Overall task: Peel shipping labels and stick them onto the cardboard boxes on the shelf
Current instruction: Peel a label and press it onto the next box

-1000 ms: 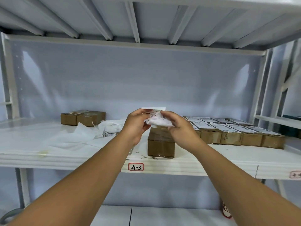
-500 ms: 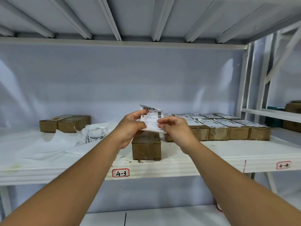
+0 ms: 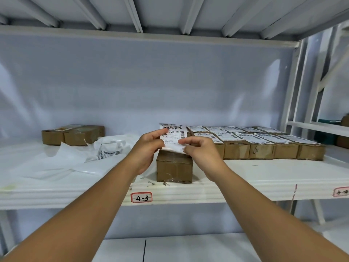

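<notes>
Left hand point(image 3: 146, 148) and right hand point(image 3: 201, 153) each pinch one shipping label point(image 3: 172, 138) between them, just above a cardboard box point(image 3: 174, 169).

Bright even light, soft glare, wide-angle edge bending

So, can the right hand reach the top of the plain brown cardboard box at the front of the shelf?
Probably yes. The right hand hovers just above the plain brown cardboard box, and nothing lies between them. But both it and the left hand are busy holding the white barcode label.
</notes>
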The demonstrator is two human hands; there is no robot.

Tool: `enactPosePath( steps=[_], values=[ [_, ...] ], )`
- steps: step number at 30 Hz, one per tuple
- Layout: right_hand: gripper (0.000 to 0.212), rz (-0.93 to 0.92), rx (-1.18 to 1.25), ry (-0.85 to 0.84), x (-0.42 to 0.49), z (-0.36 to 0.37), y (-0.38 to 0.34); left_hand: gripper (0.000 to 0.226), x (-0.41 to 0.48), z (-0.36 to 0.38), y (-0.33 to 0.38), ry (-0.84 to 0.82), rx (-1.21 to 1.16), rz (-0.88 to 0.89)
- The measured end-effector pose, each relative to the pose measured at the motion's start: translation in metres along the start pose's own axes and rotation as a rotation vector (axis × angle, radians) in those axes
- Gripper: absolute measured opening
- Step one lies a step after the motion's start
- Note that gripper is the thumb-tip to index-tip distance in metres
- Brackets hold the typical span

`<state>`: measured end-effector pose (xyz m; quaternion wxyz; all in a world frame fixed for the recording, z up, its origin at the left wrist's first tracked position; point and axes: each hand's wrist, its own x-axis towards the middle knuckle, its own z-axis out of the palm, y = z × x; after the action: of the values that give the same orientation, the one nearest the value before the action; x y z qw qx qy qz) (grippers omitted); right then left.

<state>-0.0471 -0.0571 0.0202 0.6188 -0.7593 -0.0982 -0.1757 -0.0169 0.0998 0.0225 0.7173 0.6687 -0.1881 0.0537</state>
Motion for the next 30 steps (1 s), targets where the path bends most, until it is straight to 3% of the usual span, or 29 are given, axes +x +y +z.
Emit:
enactPosePath(
  steps=[6,18,30],
  values=[
    [0.028,-0.01,-0.12,-0.008,-0.002,0.001,-0.001,0.052,-0.001,-0.001,-0.005,-0.005,-0.005,-0.039],
    [0.023,-0.045,-0.047,-0.2,-0.003,-0.009,0.001,0.049,-0.006,0.0,-0.014,0.009,-0.075,-0.089],
    [0.022,-0.011,0.09,-0.114,0.001,-0.003,0.011,0.052,-0.008,0.008,-0.019,0.057,-0.129,-0.062]
  ],
)
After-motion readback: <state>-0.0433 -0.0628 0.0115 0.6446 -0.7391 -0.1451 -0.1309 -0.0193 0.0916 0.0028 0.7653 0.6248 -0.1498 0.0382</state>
